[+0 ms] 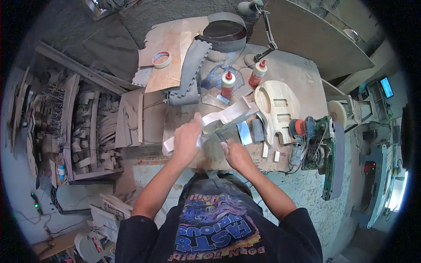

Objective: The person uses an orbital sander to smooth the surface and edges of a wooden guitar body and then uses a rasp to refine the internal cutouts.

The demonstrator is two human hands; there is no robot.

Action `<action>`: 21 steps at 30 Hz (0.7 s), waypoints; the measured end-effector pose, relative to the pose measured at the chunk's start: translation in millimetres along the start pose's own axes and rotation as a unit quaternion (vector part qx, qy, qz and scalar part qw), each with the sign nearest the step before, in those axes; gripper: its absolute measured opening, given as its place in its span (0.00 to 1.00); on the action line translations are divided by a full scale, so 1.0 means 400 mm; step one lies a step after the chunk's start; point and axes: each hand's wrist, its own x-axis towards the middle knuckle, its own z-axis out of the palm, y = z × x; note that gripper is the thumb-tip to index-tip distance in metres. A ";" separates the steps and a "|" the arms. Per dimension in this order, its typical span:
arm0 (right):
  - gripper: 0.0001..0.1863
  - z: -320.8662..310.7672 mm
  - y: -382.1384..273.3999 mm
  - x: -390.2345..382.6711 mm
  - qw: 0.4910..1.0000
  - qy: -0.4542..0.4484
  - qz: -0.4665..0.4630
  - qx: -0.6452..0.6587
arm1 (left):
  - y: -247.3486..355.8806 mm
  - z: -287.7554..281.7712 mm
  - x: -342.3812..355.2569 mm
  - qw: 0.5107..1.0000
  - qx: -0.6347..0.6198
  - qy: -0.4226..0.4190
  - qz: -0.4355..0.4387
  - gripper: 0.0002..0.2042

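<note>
Over the near side of the workbench, my left hand is wrapped around a pale wooden piece with a wavy edge, which slants up to the right. My right hand is closed on a dark tool handle that meets the piece's near side. A grey strip-like part runs along the piece there; I cannot tell whether it belongs to the tool. Just right of my hands lie a blue-white sheet and a dark curved block. Beyond them rests a pale guitar body with cut-out pockets.
Two glue bottles with red caps stand behind the piece. A tape roll lies on thin boards, beside a grey foam mat. A belt sander stands at the right edge. Wood offcuts fill shelves at left.
</note>
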 end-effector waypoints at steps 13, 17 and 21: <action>0.23 -0.002 -0.029 0.034 0.997 -0.049 0.039 0.047 | 0.009 0.003 0.007 1.000 0.016 0.002 0.001 0.18; 0.22 -0.017 -0.038 0.033 0.980 -0.101 0.088 0.147 | -0.006 -0.002 0.014 1.000 0.004 -0.007 -0.004 0.20; 0.19 -0.012 -0.008 0.003 0.980 -0.019 -0.005 0.200 | -0.019 -0.009 0.017 0.999 -0.014 -0.010 -0.036 0.26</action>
